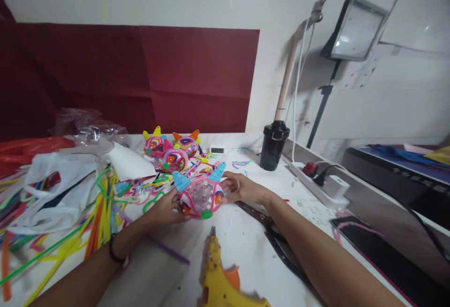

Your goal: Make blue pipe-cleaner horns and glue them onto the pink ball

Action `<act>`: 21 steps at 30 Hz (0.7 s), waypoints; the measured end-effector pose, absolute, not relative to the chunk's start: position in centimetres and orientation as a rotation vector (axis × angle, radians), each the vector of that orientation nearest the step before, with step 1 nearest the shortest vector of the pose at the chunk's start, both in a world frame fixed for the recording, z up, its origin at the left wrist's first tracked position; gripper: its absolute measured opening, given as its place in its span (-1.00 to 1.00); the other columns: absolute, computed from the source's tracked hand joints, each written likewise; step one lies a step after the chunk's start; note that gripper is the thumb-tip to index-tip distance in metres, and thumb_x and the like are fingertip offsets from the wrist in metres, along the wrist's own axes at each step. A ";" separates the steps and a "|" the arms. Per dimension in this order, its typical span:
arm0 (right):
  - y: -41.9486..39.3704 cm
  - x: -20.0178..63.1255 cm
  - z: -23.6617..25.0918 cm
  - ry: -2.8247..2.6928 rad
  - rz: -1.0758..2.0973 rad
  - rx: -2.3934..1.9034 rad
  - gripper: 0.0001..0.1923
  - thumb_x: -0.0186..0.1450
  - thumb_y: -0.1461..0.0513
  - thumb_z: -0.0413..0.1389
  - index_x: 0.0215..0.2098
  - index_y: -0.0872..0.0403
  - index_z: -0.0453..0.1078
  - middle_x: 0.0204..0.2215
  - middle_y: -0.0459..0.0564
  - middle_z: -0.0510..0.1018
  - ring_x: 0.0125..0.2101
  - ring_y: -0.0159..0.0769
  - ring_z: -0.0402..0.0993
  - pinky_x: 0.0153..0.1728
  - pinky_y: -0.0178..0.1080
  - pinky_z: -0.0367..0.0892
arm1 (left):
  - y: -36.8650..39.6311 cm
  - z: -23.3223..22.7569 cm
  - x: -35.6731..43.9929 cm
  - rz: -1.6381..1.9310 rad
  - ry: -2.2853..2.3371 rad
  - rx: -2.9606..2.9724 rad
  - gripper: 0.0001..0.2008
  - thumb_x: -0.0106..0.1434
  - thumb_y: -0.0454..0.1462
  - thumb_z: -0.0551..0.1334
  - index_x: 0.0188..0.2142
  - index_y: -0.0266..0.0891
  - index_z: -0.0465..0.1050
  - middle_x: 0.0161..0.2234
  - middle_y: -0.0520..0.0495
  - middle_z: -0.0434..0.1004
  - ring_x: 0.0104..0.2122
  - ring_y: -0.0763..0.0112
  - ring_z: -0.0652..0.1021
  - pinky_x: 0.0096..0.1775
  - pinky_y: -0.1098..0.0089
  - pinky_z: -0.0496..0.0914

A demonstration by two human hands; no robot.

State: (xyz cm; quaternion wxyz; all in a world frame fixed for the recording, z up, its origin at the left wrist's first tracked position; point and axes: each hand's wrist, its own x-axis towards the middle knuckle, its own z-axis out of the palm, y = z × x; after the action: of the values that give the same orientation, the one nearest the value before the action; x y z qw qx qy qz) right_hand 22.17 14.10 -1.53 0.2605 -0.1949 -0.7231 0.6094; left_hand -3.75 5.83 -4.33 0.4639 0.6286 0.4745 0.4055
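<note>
Pipe-cleaner ornament (pixel 201 197), blue horns: above white table (pixel 246 246), grasped between left hand (pixel 168 207) and right hand (pixel 242 189). Small digital clock (pixel 217 150): digits unreadable. Yellow glue gun (pixel 220 279): cut off at lower edge, no brand legible. Scissors (pixel 270 232): partly hidden under right forearm.

Glue gun (pixel 225 282): yellow, nearest table edge.
Black cup (pixel 273 145): far right of glue gun.
Power strip (pixel 321 183): right, beyond glue gun.
Pipe cleaners (pixel 87 218): left of glue gun.
</note>
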 end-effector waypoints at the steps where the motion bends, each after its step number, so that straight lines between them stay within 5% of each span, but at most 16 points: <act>1: 14.1 22.2 -1.5 -1.956 1.651 -0.526 -0.37 -0.12 0.26 0.39 -0.08 0.07 0.35 -0.35 -0.08 0.54 -0.35 -0.33 0.48 -0.31 -0.28 0.38 | 5.8 -4.3 -3.7 0.994 1.167 1.545 -0.31 -0.19 -0.18 0.48 -0.08 -0.16 0.25 -0.17 -0.11 0.50 -0.18 0.18 0.53 -0.16 0.25 0.40; 21: 14.2 22.4 -1.4 -1.977 1.650 -0.551 -0.35 -0.13 0.28 0.40 -0.08 0.07 0.33 -0.35 -0.08 0.53 -0.33 -0.31 0.48 -0.28 -0.26 0.37 | 6.1 -4.8 -4.3 0.975 1.165 1.541 -0.30 -0.23 -0.17 0.50 -0.08 -0.17 0.27 -0.16 -0.12 0.50 -0.15 0.14 0.52 -0.14 0.24 0.40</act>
State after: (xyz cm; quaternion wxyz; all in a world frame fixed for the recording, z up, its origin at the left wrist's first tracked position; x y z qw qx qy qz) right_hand 22.36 14.20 -1.38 0.2511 -0.2026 -0.7267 0.6065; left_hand -4.30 6.15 -4.75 0.4694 0.6289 0.4755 0.3976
